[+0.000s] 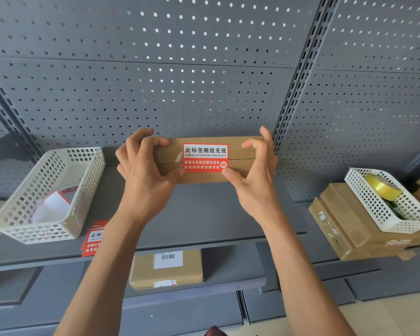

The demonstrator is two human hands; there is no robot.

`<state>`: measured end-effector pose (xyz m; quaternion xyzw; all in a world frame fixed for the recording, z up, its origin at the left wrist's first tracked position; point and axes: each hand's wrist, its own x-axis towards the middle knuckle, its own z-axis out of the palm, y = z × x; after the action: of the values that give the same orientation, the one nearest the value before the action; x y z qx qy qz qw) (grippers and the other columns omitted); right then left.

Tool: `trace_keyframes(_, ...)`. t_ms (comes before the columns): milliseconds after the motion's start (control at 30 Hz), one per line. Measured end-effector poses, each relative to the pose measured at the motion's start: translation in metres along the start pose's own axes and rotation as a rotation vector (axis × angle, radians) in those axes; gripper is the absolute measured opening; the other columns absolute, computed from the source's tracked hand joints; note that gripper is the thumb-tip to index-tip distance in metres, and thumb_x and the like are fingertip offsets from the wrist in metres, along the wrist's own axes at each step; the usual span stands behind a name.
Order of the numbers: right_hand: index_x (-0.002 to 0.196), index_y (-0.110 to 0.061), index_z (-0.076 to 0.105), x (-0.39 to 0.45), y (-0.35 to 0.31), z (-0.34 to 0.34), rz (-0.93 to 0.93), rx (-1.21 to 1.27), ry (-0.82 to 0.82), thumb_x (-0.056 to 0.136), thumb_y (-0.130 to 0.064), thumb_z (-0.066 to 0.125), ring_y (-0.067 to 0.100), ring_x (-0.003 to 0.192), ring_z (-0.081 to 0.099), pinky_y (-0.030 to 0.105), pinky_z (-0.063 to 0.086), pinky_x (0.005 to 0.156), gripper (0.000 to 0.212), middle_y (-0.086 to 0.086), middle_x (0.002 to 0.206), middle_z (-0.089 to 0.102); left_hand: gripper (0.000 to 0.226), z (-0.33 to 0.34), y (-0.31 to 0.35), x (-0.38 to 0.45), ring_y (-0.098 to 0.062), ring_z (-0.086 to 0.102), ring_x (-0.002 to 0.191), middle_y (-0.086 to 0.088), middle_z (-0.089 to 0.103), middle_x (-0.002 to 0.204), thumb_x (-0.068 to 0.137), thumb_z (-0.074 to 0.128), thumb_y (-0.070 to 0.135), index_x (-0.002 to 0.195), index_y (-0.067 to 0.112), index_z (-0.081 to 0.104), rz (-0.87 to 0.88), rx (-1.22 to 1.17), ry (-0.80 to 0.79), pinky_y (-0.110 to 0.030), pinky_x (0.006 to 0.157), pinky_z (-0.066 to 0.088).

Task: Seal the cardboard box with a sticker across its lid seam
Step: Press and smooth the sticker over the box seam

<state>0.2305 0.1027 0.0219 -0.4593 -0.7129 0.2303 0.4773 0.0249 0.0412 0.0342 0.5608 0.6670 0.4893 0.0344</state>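
Note:
A flat brown cardboard box (pixel 240 163) is held up in front of the grey pegboard, its lid side facing me. A red-and-white sticker (pixel 205 157) with printed characters lies across the horizontal lid seam at the middle. My left hand (pixel 147 166) grips the box's left end, thumb near the sticker's lower left corner. My right hand (pixel 257 166) grips the right end, its thumb pressing the sticker's lower right corner.
A white mesh basket (pixel 46 190) with sticker backing stands on the grey shelf (pixel 204 214) at left, with several red stickers (pixel 94 238) beside it. Another basket (pixel 386 200) holding a yellow tape roll (pixel 380 186) sits on boxes (pixel 342 221) at right. A labelled box (pixel 166 269) lies on the lower shelf.

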Motion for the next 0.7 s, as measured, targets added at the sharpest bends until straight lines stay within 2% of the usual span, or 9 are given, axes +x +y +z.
trace_keyframes(200, 0.123, -0.021, 0.041, 0.000, 0.001, -0.002, -0.014, -0.018, -0.032, 0.080, -0.013, 0.076, 0.000, 0.134, 0.013, 0.051, 0.021, 0.118, 0.056, -0.008, 0.166, 0.001, 0.059, -0.002, 0.002, 0.002, -0.026, 0.028, 0.135, 0.005, 0.037, 0.147, 0.072, 0.089, 0.022, 0.121, 0.024, 0.058, -0.008, 0.005, -0.012, -0.051, 0.110, 0.031)
trace_keyframes(267, 0.123, -0.022, 0.040, 0.000, 0.001, 0.000, -0.028, -0.024, -0.015, 0.081, -0.022, 0.075, -0.004, 0.136, 0.011, 0.050, 0.020, 0.118, 0.054, -0.007, 0.167, 0.000, 0.060, -0.001, 0.002, 0.002, -0.027, 0.028, 0.135, 0.004, 0.037, 0.148, 0.070, 0.088, 0.024, 0.122, 0.024, 0.058, -0.004, 0.008, -0.019, -0.051, 0.110, 0.031)
trace_keyframes(333, 0.123, -0.021, 0.039, -0.002, -0.002, 0.004, -0.043, -0.040, 0.025, 0.080, -0.043, 0.072, -0.012, 0.136, 0.008, 0.041, 0.019, 0.115, 0.059, -0.005, 0.167, 0.001, 0.061, -0.001, 0.002, 0.001, -0.025, 0.027, 0.134, 0.005, 0.036, 0.147, 0.067, 0.083, 0.036, 0.121, 0.025, 0.057, -0.001, 0.008, -0.017, -0.048, 0.110, 0.030)
trace_keyframes(433, 0.125, -0.020, 0.037, -0.003, -0.009, 0.012, -0.027, -0.084, 0.074, 0.072, -0.064, 0.067, 0.003, 0.143, 0.013, 0.032, 0.015, 0.107, 0.075, 0.000, 0.167, 0.001, 0.072, 0.005, 0.009, -0.002, -0.020, 0.025, 0.136, 0.007, 0.034, 0.147, 0.063, 0.088, 0.056, 0.119, 0.026, 0.055, -0.031, 0.006, 0.020, -0.035, 0.109, 0.022)
trace_keyframes(533, 0.123, -0.022, 0.035, -0.002, -0.010, 0.018, -0.017, -0.128, 0.091, 0.066, -0.060, 0.076, 0.016, 0.146, 0.014, 0.032, 0.016, 0.107, 0.080, 0.003, 0.168, -0.001, 0.085, 0.014, 0.017, -0.004, -0.023, 0.026, 0.138, 0.004, 0.034, 0.148, 0.055, 0.083, 0.071, 0.117, 0.022, 0.052, -0.061, 0.046, 0.076, -0.036, 0.109, 0.021)
trace_keyframes(600, 0.123, -0.022, 0.034, -0.001, -0.008, 0.019, -0.022, -0.158, 0.095, 0.066, -0.056, 0.082, 0.020, 0.148, 0.014, 0.032, 0.017, 0.106, 0.082, 0.005, 0.168, -0.002, 0.088, 0.018, 0.017, -0.004, -0.026, 0.027, 0.138, 0.001, 0.033, 0.148, 0.054, 0.083, 0.072, 0.117, 0.021, 0.050, -0.058, 0.071, 0.090, -0.040, 0.110, 0.022)
trace_keyframes(700, 0.124, -0.018, 0.037, -0.001, -0.005, 0.018, -0.026, -0.163, 0.088, 0.067, -0.054, 0.082, 0.020, 0.148, 0.014, 0.032, 0.016, 0.107, 0.081, 0.006, 0.168, -0.002, 0.086, 0.020, 0.014, -0.003, -0.027, 0.027, 0.138, 0.000, 0.033, 0.149, 0.055, 0.090, 0.062, 0.118, 0.020, 0.049, -0.050, 0.091, 0.101, -0.036, 0.106, 0.019)
